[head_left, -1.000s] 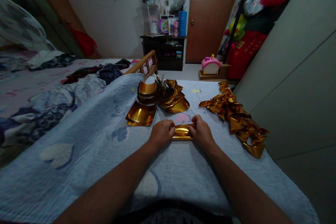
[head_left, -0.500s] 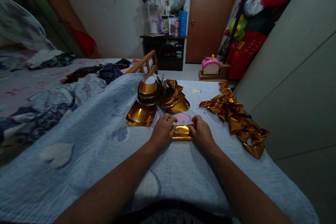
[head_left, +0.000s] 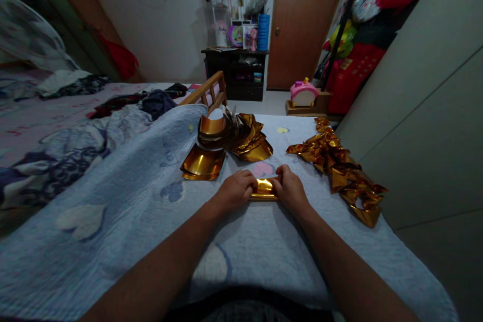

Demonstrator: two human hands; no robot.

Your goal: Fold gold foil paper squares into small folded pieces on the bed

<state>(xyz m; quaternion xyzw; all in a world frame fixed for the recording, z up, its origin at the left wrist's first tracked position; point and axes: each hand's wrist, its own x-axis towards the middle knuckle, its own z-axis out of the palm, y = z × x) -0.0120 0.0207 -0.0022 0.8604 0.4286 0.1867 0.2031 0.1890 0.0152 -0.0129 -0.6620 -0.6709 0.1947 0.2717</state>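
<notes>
A shiny sheet of gold foil paper (head_left: 265,188), curled along its near edge, lies on the light blue quilt in front of me. My left hand (head_left: 238,187) grips its left end with the fingers bent inward. At the opposite end, my right hand (head_left: 290,188) holds it between thumb and fingers. Just beyond my left hand are a small stack of flat gold sheets (head_left: 203,162) and a fanned pile of gold paper (head_left: 247,137). A row of folded gold paper pieces (head_left: 335,161) stretches along the right side of the quilt.
The quilt (head_left: 151,241) covers the bed and rises in a ridge on the left. Bunched bedding (head_left: 75,161) lies farther left, near a wooden rail (head_left: 209,91). A pale cabinet (head_left: 433,136) borders the right side. A pink toy (head_left: 304,94) sits past the far edge.
The fingers of my left hand have curled in tighter over the left end of the gold sheet. My right hand stays nearly in place.
</notes>
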